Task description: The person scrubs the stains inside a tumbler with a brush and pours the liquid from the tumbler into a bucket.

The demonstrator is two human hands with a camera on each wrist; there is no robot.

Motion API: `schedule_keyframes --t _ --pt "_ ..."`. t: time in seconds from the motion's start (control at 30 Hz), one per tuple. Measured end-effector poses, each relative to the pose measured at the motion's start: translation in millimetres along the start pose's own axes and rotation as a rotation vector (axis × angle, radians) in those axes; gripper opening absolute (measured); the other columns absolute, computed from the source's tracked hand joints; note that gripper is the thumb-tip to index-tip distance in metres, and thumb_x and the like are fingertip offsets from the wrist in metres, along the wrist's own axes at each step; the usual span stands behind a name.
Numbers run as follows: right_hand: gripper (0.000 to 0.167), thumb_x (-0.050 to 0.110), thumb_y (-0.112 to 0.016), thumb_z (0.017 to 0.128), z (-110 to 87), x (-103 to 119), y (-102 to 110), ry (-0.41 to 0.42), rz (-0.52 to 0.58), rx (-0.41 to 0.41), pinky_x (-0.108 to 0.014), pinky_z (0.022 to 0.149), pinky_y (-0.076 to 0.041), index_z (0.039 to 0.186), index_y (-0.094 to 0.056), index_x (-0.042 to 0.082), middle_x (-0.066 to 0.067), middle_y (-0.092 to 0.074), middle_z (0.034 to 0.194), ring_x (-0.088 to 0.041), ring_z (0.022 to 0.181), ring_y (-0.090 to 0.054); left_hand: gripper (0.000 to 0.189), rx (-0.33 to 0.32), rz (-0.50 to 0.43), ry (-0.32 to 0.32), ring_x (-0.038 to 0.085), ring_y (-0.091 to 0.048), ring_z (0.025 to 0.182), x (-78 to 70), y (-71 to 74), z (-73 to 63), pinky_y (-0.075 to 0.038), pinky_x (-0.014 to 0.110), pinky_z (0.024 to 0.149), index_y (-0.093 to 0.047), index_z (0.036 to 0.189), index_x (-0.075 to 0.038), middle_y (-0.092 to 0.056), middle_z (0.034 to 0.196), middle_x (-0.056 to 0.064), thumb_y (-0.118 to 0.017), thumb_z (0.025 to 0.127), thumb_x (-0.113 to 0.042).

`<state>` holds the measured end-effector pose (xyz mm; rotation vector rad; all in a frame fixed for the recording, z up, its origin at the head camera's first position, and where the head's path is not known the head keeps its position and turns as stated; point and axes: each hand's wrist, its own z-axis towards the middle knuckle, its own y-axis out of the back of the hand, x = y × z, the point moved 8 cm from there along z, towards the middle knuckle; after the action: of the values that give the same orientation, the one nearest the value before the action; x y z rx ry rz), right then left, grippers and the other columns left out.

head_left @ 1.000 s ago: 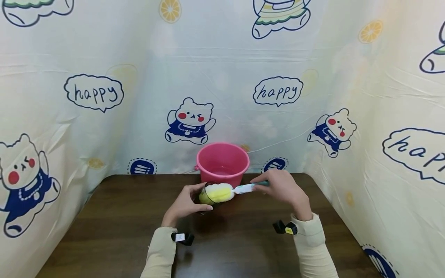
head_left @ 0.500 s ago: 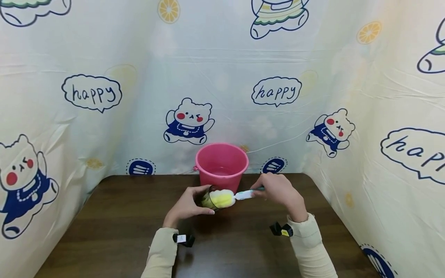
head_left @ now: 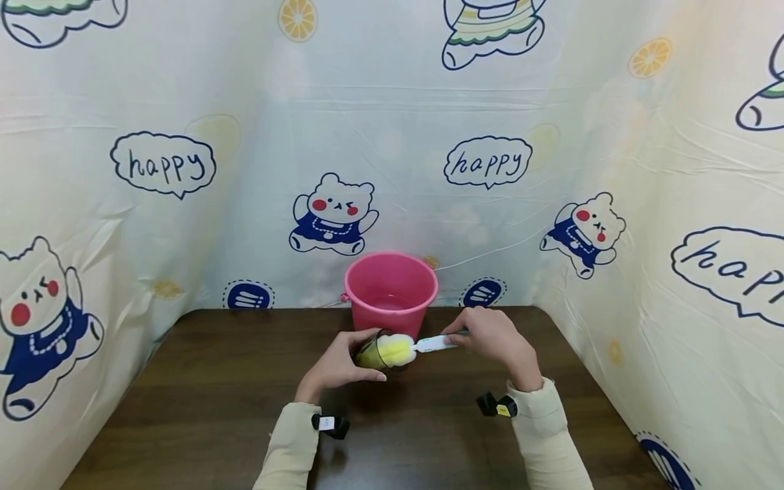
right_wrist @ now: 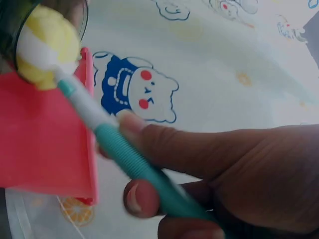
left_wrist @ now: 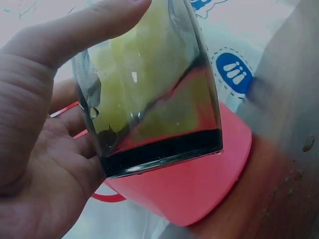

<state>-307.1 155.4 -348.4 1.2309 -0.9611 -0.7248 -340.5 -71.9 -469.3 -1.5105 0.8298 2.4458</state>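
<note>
My left hand (head_left: 337,364) grips a dark-tinted clear glass (left_wrist: 149,99) round its side, tilted with its mouth toward the right. Inside the glass sits the yellow-and-white sponge head (head_left: 397,350) of a cup brush; part of the sponge sticks out past the rim. With thumb and fingers, my right hand (head_left: 493,339) holds the brush by its white and teal handle (right_wrist: 124,149). Both hands are raised in front of a pink bucket (head_left: 392,282). Some of my left fingers are hidden behind the glass.
The bucket stands at the back of a dark wooden table (head_left: 233,395), against a printed curtain (head_left: 404,102) that also runs along both sides. Drops of water (left_wrist: 294,179) lie on the tabletop in the left wrist view.
Hands, glass and brush have come slightly lower and nearer. The left hand with the glass has shifted right, and more of the sponge is now inside the glass.
</note>
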Motion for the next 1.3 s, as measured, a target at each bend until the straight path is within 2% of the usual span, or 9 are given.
schedule_keyframes --t 0.13,0.23,0.43,0.63,0.83,0.97,1.07,1.2,1.3 --pt "0.013 0.028 -0.080 0.089 -3.1 3.0 -2.4 0.028 0.020 0.021 -0.026 0.055 -0.044 0.101 -0.084 0.026 0.013 -0.075 0.088 -0.007 0.065 -0.051 0.085 0.014 0.002 -0.009 0.022 -0.056 0.131 1.1 -2.6 1.3 -0.049 0.035 0.107 -0.054 0.147 -0.010 -0.060 0.145 0.000 -0.093 0.074 -0.027" --pt "0.013 0.028 -0.079 0.090 -4.9 5.0 0.2 0.063 0.032 -0.007 -0.026 0.055 -0.044 0.102 -0.083 0.027 0.015 -0.073 0.083 -0.006 0.065 -0.051 0.085 0.007 0.000 -0.006 0.023 -0.056 0.130 3.9 -3.2 0.9 -0.050 0.033 0.105 -0.054 0.148 -0.010 -0.059 0.145 0.000 -0.092 0.075 -0.027" --pt "0.016 0.031 -0.077 0.091 -2.7 -3.9 -5.5 -0.012 0.050 -0.044 -0.026 0.053 -0.041 0.105 -0.082 0.028 0.015 -0.060 0.066 -0.006 0.059 -0.049 0.084 -0.046 -0.008 0.006 0.021 -0.056 0.127 5.7 2.2 -2.0 -0.050 0.034 0.105 -0.054 0.148 -0.016 -0.060 0.143 -0.003 -0.093 0.074 -0.026" --pt "0.015 0.028 -0.076 0.092 -2.8 1.8 -17.1 -0.018 0.129 0.012 -0.026 0.051 -0.043 0.104 -0.083 0.023 0.013 -0.067 0.075 -0.008 0.056 -0.052 0.084 -0.085 0.012 0.025 0.022 -0.054 0.130 7.0 7.7 -4.4 -0.050 0.036 0.105 -0.057 0.146 -0.016 -0.060 0.144 -0.003 -0.094 0.072 -0.027" --pt "0.017 0.029 -0.077 0.091 -5.6 2.8 -7.8 0.016 0.086 -0.083 -0.025 0.051 -0.041 0.107 -0.082 0.026 0.016 -0.068 0.072 -0.005 0.057 -0.050 0.084 -0.073 -0.004 0.037 0.023 -0.052 0.134 11.0 5.9 -4.3 -0.047 0.033 0.108 -0.053 0.148 -0.012 -0.057 0.148 0.001 -0.093 0.075 -0.024" --pt "0.018 0.030 -0.077 0.091 -5.3 -6.9 -8.9 -0.031 0.092 -0.112 -0.026 0.049 -0.038 0.108 -0.082 0.025 0.014 -0.063 0.065 -0.006 0.053 -0.050 0.084 -0.074 -0.008 0.031 0.023 -0.054 0.131 9.2 8.1 -3.9 -0.048 0.033 0.107 -0.053 0.148 -0.012 -0.058 0.146 0.001 -0.092 0.075 -0.025" --pt "0.016 0.029 -0.077 0.091 -5.1 -9.7 -14.2 -0.053 0.103 -0.084 -0.027 0.051 -0.040 0.106 -0.083 0.026 0.012 -0.069 0.072 -0.007 0.056 -0.050 0.084 -0.087 -0.004 0.025 0.024 -0.055 0.130 8.3 10.3 -5.1 -0.049 0.036 0.107 -0.054 0.148 -0.011 -0.059 0.145 0.002 -0.092 0.075 -0.025" --pt "0.015 0.027 -0.076 0.092 -8.0 -6.2 -19.6 -0.015 0.122 -0.023 -0.025 0.056 -0.046 0.105 -0.083 0.025 0.011 -0.075 0.087 -0.005 0.064 -0.053 0.084 -0.078 0.004 0.019 0.025 -0.055 0.131 9.8 7.9 -4.7 -0.050 0.037 0.106 -0.055 0.147 -0.013 -0.059 0.145 0.002 -0.093 0.074 -0.026" --pt "0.015 0.025 -0.076 0.092 -11.4 -3.5 -17.8 0.020 0.140 -0.010 -0.025 0.058 -0.049 0.105 -0.083 0.024 0.010 -0.076 0.090 -0.006 0.066 -0.056 0.084 -0.063 0.004 0.023 0.024 -0.055 0.130 12.0 4.5 -3.7 -0.050 0.037 0.105 -0.056 0.147 -0.014 -0.059 0.145 0.001 -0.093 0.073 -0.027"
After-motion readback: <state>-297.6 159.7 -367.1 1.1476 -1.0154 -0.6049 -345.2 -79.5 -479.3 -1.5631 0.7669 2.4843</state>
